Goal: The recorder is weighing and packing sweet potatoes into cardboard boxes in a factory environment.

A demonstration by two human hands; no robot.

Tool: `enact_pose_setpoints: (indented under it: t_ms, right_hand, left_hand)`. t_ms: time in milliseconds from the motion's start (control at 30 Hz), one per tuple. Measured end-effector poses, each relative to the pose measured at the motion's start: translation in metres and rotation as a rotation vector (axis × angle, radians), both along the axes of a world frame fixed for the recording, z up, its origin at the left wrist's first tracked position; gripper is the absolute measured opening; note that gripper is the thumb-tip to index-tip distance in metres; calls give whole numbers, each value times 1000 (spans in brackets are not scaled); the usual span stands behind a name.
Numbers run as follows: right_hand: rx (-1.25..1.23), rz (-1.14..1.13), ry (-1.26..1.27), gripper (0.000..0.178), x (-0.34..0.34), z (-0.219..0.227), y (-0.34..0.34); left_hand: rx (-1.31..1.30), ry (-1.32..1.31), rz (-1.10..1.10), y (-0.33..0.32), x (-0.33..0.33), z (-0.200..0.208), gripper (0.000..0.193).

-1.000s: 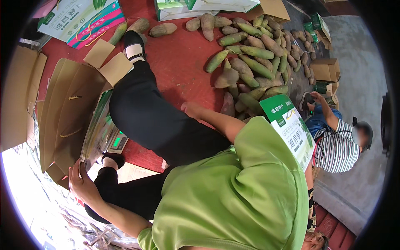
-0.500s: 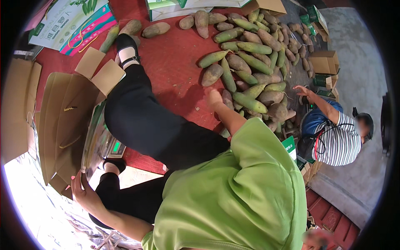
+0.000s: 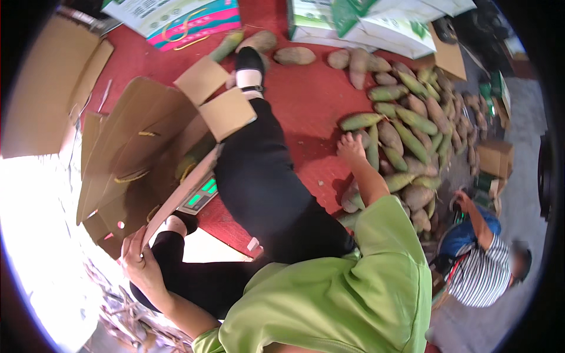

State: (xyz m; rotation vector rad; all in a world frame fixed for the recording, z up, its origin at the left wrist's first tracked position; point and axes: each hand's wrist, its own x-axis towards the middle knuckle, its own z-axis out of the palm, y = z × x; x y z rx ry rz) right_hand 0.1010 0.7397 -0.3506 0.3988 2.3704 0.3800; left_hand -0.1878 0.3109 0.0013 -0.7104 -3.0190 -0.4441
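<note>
Since the earlier frame, the head view has swung so that the scene sits further right, and the right hand (image 3: 353, 150) has gone from just beside a brownish radish (image 3: 365, 137) to lying over it.

In the head view, the hands are well apart. At 8 o'clock the left hand (image 3: 144, 270) is clamped on the edge of an open carton (image 3: 115, 162). At 2 o'clock the right hand rests its fingers on the radish, at the near edge of the radish pile (image 3: 415, 120); it covers much of that radish, so I cannot tell whether it grips.

Inside the carton, toward 9 o'clock, a green shape lies in shadow, hard to make out. The carton wall partly hides a scale (image 3: 199, 199) with lit green digits. Glare washes out the rim from 8 to 9 o'clock.

A black-trousered leg (image 3: 259, 170) stands between carton and pile on the red mat (image 3: 312, 100). Printed cartons (image 3: 382, 36) at 1 o'clock are cut off above; a person in a striped shirt (image 3: 479, 276) sits at 4 o'clock.
</note>
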Motion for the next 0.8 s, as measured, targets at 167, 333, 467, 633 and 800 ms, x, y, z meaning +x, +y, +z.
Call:
enact_pose_setpoints:
  t_ms: [167, 333, 467, 633, 800]
  right_hand:
    - [-32, 13, -90, 37, -18, -7, 4]
    - [-221, -801, 328, 53, -58, 45, -11]
    - [-589, -860, 754, 79, -77, 61, -2]
    - [-965, -693, 1176, 76, -165, 166, -8]
    - [-1324, -365, 1269, 76, -232, 330, -45]
  left_hand:
    - [-12, 25, 46, -2, 0, 6, 34]
    - [6, -8, 81, 0, 1, 9, 33]
    - [0, -26, 81, 4, 2, 13, 31]
    - [-6, -27, 46, -3, 1, 10, 30]
    - [-1, -15, 9, -6, 2, 8, 23]
